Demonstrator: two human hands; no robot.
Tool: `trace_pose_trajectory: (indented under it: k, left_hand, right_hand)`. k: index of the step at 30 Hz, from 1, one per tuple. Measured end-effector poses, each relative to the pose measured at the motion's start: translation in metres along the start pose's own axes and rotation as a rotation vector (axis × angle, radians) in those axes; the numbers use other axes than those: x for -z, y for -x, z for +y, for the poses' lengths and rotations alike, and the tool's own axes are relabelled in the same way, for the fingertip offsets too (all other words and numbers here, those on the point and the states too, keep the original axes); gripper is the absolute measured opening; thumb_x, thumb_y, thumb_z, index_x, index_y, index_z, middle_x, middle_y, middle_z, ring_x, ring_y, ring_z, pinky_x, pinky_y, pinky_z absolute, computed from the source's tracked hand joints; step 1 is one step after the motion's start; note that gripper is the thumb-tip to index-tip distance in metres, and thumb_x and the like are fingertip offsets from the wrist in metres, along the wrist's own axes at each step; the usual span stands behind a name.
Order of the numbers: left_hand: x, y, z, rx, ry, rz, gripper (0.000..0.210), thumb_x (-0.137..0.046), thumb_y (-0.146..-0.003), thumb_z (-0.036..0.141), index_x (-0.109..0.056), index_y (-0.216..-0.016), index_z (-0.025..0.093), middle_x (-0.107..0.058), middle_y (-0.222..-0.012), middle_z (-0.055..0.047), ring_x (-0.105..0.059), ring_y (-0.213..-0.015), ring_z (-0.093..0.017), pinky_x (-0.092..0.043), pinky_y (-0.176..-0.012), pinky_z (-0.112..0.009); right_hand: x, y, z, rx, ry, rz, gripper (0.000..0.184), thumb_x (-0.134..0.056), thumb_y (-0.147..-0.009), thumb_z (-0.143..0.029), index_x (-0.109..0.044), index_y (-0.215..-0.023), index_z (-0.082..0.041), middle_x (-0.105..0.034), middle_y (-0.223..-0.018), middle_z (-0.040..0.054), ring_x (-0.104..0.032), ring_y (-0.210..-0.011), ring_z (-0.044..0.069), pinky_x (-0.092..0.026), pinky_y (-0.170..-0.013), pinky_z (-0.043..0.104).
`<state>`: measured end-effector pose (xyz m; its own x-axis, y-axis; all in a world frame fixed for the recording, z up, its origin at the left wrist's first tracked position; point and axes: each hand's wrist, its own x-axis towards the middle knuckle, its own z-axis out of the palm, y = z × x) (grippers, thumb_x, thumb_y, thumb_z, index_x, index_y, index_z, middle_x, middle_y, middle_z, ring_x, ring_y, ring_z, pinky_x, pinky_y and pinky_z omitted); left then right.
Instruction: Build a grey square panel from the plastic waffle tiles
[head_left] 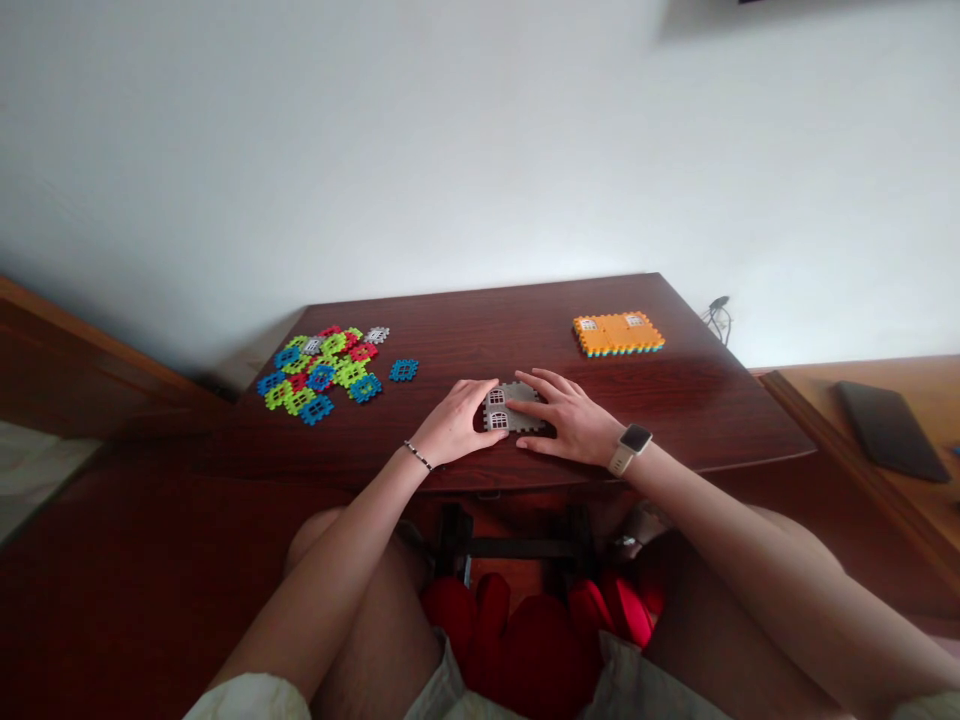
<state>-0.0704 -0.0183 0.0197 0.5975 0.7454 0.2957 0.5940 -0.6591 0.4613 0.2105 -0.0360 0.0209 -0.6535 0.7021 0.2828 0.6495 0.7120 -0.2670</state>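
A grey toothed building panel (517, 412) with two white arched window pieces at its left end lies flat on the dark wooden table (465, 320). My left hand (454, 418) grips the panel's left end, fingers along the far edge and thumb at the near one. Over its right part rests my right hand (576, 420), with fingers spread and the index finger on the grey surface. The right hand hides some of that end, so its full shape cannot be seen.
Red, blue, lime and white interlocking window squares (321, 375) lie heaped at the left. One blue square (403, 370) sits apart from them. Stacked orange panels (619, 333) with white windows lie at the back right. A dark flat device (891, 430) is on the furniture beyond.
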Motion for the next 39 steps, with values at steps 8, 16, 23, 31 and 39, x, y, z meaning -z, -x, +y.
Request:
trace_pose_trajectory:
  k: [8,16,23,31,39]
  left_hand:
    - [-0.001,0.000,0.000,0.003,0.007,-0.005,0.079,-0.087,-0.089,0.036,-0.051,-0.158,0.023,-0.063,-0.155,-0.014,-0.056,-0.145,-0.036,-0.049,-0.125,-0.059]
    - [-0.002,0.001,-0.003,0.021,0.040,-0.023,0.076,-0.083,-0.093,0.039,-0.049,-0.160,0.026,-0.060,-0.158,-0.013,-0.055,-0.148,-0.035,-0.047,-0.128,-0.058]
    - [-0.004,0.003,-0.005,0.009,0.033,-0.027,0.080,-0.081,-0.096,0.042,-0.042,-0.164,0.026,-0.055,-0.163,-0.015,-0.051,-0.153,-0.035,-0.044,-0.131,-0.059]
    - [-0.003,0.004,-0.008,-0.019,0.048,-0.026,0.094,-0.085,-0.093,0.045,-0.032,-0.170,0.030,-0.047,-0.171,-0.015,-0.045,-0.159,-0.036,-0.042,-0.133,-0.059]
    - [0.000,0.007,-0.013,-0.034,0.016,-0.051,0.097,-0.085,-0.093,0.047,-0.030,-0.171,0.030,-0.046,-0.171,-0.015,-0.045,-0.159,-0.037,-0.043,-0.132,-0.061]
  right_hand:
    - [0.007,0.014,-0.016,0.078,0.012,-0.024,0.063,-0.070,-0.102,-0.065,-0.068,-0.155,-0.031,-0.040,-0.179,0.0139,-0.037,-0.162,0.045,-0.042,-0.125,0.069]
    - [0.001,0.023,-0.008,0.070,-0.091,0.025,0.069,-0.069,-0.105,-0.055,-0.052,-0.167,-0.030,-0.051,-0.172,0.0143,-0.047,-0.157,0.041,-0.046,-0.125,0.065]
    - [0.010,0.019,0.021,-0.085,-0.139,0.075,0.081,-0.069,-0.104,-0.052,-0.037,-0.174,-0.026,-0.064,-0.157,0.0174,-0.062,-0.143,0.039,-0.052,-0.120,0.062]
    - [0.012,0.011,0.026,-0.104,-0.146,0.066,0.076,-0.068,-0.105,-0.055,-0.043,-0.170,-0.024,-0.066,-0.153,0.0178,-0.064,-0.139,0.039,-0.053,-0.119,0.061]
    - [0.009,0.005,0.024,-0.080,-0.151,0.062,0.076,-0.066,-0.105,-0.057,-0.042,-0.171,-0.025,-0.066,-0.153,0.0177,-0.064,-0.140,0.039,-0.052,-0.120,0.062]
